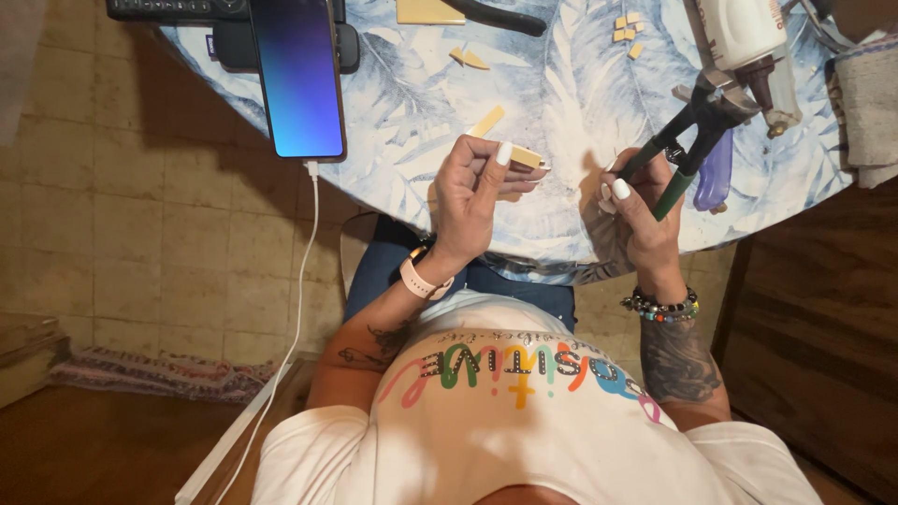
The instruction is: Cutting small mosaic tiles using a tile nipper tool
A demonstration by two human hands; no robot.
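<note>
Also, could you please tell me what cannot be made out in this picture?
Head view only.
1. Tan tile strip: its near end is hidden inside the left hand.
2. Nippers in the right hand: handle ends are covered by the palm.
3. White bottle: cut off by the top edge.

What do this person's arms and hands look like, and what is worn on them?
Both forearms are bare and tattooed. The left hand has a pale pink watch at its wrist; the right hand has a dark, multicoloured beaded bracelet. Fingernails are painted white. Short white sleeves cover the shoulders.
</note>
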